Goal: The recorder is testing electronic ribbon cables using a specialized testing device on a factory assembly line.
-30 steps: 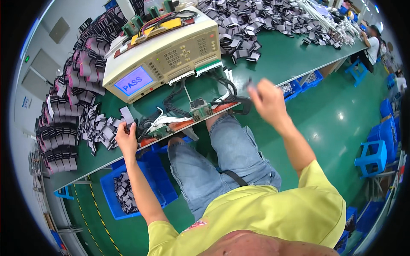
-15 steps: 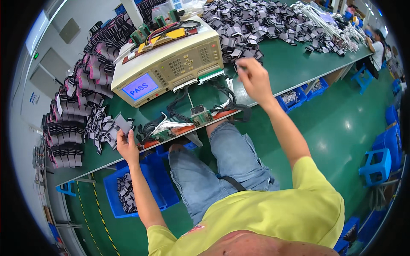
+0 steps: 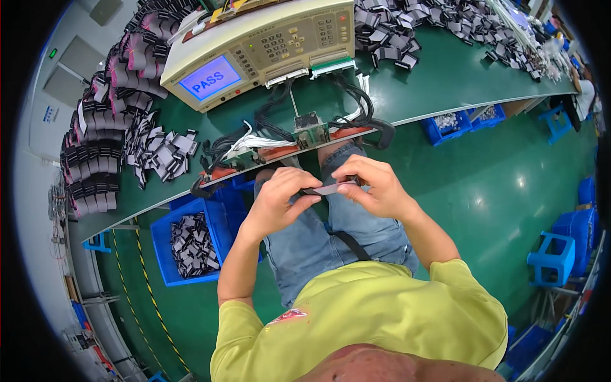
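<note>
A short grey ribbon cable (image 3: pixel 329 189) with dark connectors at its ends is held between my two hands over my lap, just in front of the bench edge. My left hand (image 3: pixel 277 198) pinches its left end between thumb and fingers. At the other end, my right hand (image 3: pixel 380 188) grips it the same way, partly hiding the connector. Beyond the hands, small green circuit boards with sockets (image 3: pixel 310 132) are fixed along the bench edge. Black and white wires (image 3: pixel 358 105) run from them to a beige tester (image 3: pixel 267 54) with a lit screen.
Loose ribbon cables (image 3: pixel 167 153) lie left of the tester, beside tall stacks of bundled ones (image 3: pixel 95 169). A larger heap (image 3: pixel 439 28) covers the far right of the green bench (image 3: pixel 414 89). Below the left edge is a blue bin (image 3: pixel 167 254) of cables; a blue stool (image 3: pixel 552 260) stands right.
My left hand has come from the left pile with the ribbon cable. My right hand has moved down from beside the tester onto the cable's other end. The view has shifted slightly.
</note>
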`<state>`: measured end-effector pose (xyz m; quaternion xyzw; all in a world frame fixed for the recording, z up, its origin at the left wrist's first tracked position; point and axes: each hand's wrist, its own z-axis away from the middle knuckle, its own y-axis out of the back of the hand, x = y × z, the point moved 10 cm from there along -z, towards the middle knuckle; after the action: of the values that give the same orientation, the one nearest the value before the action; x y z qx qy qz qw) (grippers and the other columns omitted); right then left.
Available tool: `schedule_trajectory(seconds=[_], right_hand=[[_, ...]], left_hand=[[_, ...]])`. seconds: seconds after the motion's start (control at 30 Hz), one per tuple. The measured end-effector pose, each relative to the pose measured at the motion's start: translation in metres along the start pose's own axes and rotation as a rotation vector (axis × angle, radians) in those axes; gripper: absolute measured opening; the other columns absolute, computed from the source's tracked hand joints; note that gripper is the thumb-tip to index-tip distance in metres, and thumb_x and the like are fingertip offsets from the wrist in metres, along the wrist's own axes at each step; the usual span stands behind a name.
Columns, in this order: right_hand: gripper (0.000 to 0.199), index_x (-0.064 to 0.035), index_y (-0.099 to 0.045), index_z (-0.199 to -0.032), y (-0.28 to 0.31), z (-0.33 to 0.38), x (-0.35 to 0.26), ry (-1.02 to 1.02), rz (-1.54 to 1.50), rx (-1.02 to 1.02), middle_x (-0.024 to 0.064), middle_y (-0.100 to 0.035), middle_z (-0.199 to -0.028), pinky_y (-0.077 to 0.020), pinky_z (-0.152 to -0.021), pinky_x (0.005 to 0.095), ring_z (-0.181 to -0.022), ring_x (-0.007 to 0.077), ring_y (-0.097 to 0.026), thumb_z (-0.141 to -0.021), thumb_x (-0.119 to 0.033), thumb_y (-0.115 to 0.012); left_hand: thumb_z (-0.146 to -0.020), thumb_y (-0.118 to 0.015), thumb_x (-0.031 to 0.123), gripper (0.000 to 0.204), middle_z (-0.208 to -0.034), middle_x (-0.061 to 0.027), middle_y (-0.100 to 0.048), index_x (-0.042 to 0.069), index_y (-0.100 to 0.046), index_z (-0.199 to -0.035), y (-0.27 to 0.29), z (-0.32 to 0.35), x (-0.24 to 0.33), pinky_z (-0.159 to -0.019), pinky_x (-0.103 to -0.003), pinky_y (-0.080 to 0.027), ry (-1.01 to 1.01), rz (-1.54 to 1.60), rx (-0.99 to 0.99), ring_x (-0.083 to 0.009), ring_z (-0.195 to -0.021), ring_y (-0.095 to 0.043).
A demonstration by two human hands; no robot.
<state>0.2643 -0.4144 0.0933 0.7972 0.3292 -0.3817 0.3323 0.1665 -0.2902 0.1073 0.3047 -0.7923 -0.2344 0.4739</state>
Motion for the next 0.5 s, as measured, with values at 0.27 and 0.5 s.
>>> schedule_trajectory(seconds=[0.27,0.5], right_hand=[[0.011,0.0023,-0.066,-0.112,-0.016,0.021,0.034,-0.241,-0.568,0.053,0.0068,-0.067,-0.092,-0.0569,-0.060,0.0254,-0.071,0.0120,-0.071,-0.102,-0.002,-0.067],[0.013,0.0035,-0.065,-0.113,-0.029,0.016,0.028,-0.176,-0.483,-0.013,0.0082,-0.066,-0.095,-0.0582,-0.062,0.0257,-0.072,0.0124,-0.071,-0.102,-0.002,-0.066]], left_hand=[[-0.086,-0.085,0.003,0.048,-0.103,-0.0091,-0.074,0.002,-0.064,-0.130,-0.021,0.023,-0.024,-0.088,-0.031,-0.055,0.339,0.620,0.072,-0.0163,-0.097,-0.072],[-0.086,-0.085,0.002,0.040,-0.108,-0.0074,-0.071,0.001,-0.066,-0.121,-0.032,0.024,-0.024,-0.087,-0.028,-0.053,0.381,0.542,0.090,-0.0134,-0.098,-0.067]])
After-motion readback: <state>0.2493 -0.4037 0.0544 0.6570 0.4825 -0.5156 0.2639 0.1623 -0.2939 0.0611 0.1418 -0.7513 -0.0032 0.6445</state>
